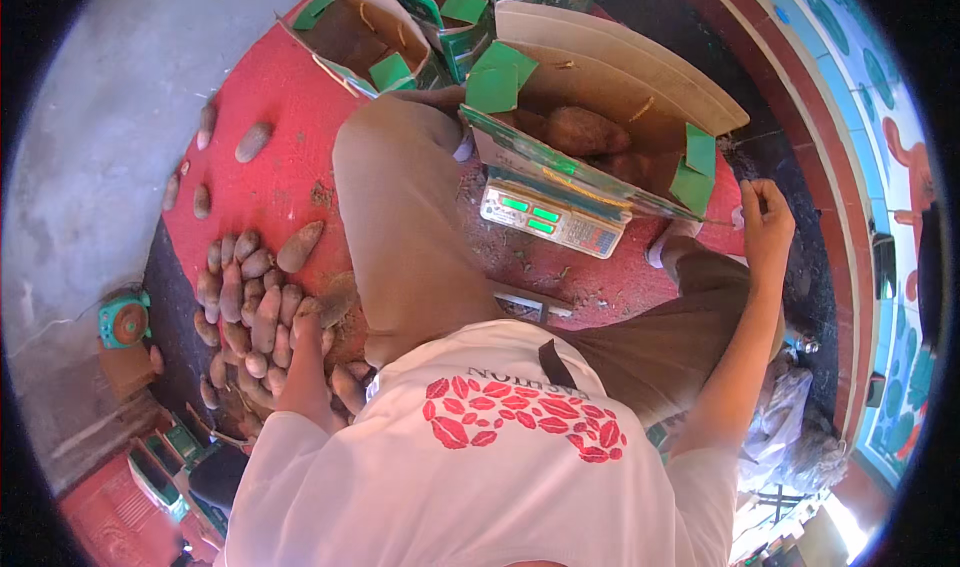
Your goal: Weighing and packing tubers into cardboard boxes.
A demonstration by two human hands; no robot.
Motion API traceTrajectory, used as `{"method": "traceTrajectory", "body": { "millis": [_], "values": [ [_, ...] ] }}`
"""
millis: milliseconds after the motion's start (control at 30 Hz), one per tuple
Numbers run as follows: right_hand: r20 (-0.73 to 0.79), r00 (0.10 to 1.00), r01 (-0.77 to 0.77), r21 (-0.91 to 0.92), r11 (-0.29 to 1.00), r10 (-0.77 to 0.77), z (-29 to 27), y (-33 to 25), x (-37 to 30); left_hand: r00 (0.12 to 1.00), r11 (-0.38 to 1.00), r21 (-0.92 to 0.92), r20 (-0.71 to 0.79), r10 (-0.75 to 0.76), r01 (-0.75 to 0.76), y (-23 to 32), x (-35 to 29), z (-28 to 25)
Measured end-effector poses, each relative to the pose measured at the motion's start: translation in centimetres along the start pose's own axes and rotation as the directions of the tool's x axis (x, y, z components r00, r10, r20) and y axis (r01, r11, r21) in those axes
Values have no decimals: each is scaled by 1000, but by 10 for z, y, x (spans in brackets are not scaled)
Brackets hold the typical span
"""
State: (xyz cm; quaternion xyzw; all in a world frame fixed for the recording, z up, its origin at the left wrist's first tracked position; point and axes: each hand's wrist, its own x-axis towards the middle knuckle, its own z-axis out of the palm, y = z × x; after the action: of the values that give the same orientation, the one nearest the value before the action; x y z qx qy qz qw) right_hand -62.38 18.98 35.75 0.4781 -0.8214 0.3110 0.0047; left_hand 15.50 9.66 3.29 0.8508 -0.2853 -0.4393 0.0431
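My left hand reaches down at the right edge of a pile of brown, elongated sweet potatoes. A blurred brown sweet potato lies at its fingers, which are too smeared to show a grip. My right hand hovers to the right of an open cardboard box, fingers loosely bent with a gap between them and nothing seen in them. Inside the box are large sweet potatoes. The box stands on a digital scale with lit green displays and a keypad, between my legs.
More open green-trimmed boxes stand at the far left. Loose sweet potatoes lie scattered on the red mat. A teal round device sits by the left wall. Plastic bags lie at the right, near the patterned wall.
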Motion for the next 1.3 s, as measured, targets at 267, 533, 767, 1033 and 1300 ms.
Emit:
{"method": "traceTrajectory", "body": {
  "millis": [267,533,767,1033,1300],
  "values": [
    [-6,998,-66,31,997,66,1,11,-3,893,916,394,-437,110,80,49,-65,28],
    [-64,996,-61,-12,998,60,-3,19,-9,922,959,277,-354,159,-59,60,-71,38],
    [-168,985,-27,-18,999,24,3,17,0,827,873,359,-335,452,-331,88,-18,33],
    [-217,965,-94,225,970,144,-16,-11,1,551,455,-330,-317,772,-827,257,-145,41],
    [-431,902,74,231,970,34,-36,-47,1,122,87,-305,-97,988,-948,364,-310,36]
  ]
}}
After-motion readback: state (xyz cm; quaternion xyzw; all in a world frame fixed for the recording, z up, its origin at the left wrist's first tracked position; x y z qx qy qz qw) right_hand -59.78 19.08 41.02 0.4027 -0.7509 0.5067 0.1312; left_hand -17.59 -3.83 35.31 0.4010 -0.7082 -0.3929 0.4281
